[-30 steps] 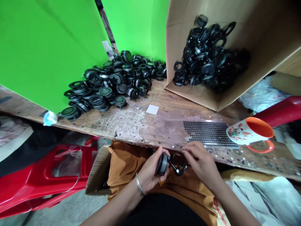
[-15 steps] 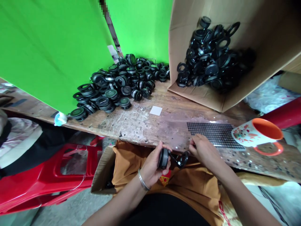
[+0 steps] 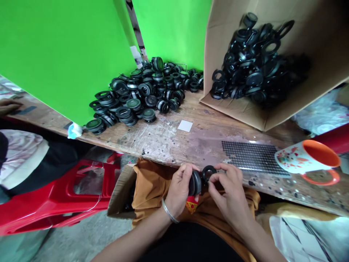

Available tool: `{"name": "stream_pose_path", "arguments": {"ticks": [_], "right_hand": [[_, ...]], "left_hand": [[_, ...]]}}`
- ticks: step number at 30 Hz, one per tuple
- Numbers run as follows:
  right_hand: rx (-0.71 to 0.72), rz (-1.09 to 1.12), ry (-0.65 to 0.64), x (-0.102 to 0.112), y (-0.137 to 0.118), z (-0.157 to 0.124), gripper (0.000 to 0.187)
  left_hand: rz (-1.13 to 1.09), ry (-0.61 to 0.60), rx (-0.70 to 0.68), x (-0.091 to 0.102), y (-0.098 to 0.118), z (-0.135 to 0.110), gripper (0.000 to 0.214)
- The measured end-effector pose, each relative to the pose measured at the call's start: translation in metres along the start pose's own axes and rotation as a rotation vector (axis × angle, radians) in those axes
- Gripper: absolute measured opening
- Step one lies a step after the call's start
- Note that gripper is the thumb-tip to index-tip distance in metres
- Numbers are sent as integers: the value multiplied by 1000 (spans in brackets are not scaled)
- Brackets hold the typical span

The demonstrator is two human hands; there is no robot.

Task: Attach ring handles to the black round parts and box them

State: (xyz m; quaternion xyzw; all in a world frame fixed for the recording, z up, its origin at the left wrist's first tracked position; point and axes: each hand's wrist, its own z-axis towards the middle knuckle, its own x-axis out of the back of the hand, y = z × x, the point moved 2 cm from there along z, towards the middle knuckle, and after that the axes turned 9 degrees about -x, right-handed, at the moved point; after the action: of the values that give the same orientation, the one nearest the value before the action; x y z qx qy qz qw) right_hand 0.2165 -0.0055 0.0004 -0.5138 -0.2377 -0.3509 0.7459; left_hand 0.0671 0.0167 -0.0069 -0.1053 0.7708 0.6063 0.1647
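Note:
My left hand point(image 3: 180, 189), with a metal bangle at the wrist, is closed around a black round disc-shaped part point(image 3: 195, 183) just off the table's front edge. A thin black ring point(image 3: 208, 173) joined to this part stands out on its right side. At that ring, the thumb and forefinger of my right hand point(image 3: 226, 183) come together in a pinch; whatever is between the fingertips is too small to make out. A sheet of small black dots point(image 3: 248, 156) lies on the table just beyond my right hand.
A pile of similar black parts point(image 3: 133, 103) covers the back left of the wooden table point(image 3: 166, 142). More fill a cardboard box point(image 3: 231, 112) on its side. A white square point(image 3: 185, 126) and an orange-lined mug point(image 3: 291, 158) also stand there. Another person's hand point(image 3: 9, 105) rests far left.
My right hand has moved left from the edge of the dot sheet to the ring of the black part. The ring now stands higher beside my left hand. The view has shifted slightly.

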Motion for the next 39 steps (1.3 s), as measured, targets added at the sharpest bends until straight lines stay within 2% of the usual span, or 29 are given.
{"name": "stream_pose_path", "arguments": {"ticks": [3, 6, 11, 15, 18, 21, 24, 27, 29, 33, 36, 38, 39], "right_hand": [[6, -36, -41, -1, 5, 2, 9], [34, -52, -22, 0, 4, 2, 10], [257, -195, 11, -1, -4, -12, 22], [330, -331, -41, -4, -4, -20, 33], [320, -260, -29, -1, 5, -16, 29], [347, -125, -115, 3, 15, -11, 28], [392, -23, -170, 5, 22, -15, 43], [316, 120, -120, 6, 29, -21, 63], [282, 175, -124, 4, 31, -23, 61], [321, 170, -135, 5, 28, -22, 41], [265, 247, -199, 14, 20, -20, 29], [130, 365, -298, 20, 14, -21, 23], [32, 441, -343, 22, 12, -22, 21]], "left_hand": [[3, -9, -2, -1, 0, -2, 47], [-8, 5, 0, -1, -3, -3, 47], [-72, 77, -4, 0, -3, -1, 48], [-105, 85, 22, 1, 2, 0, 46], [-179, 74, 143, 0, 4, -1, 48], [-280, 54, 310, -2, 4, -2, 48], [-364, 68, 453, -3, 5, -1, 44], [-414, 86, 524, -5, 6, 0, 42], [-408, 94, 507, -7, 7, 0, 42], [-369, 67, 487, -8, 5, 1, 42], [-240, -48, 493, -4, 4, -1, 47], [-35, -179, 359, 2, 6, -2, 51], [91, -237, 214, 5, 9, -2, 51]]}}
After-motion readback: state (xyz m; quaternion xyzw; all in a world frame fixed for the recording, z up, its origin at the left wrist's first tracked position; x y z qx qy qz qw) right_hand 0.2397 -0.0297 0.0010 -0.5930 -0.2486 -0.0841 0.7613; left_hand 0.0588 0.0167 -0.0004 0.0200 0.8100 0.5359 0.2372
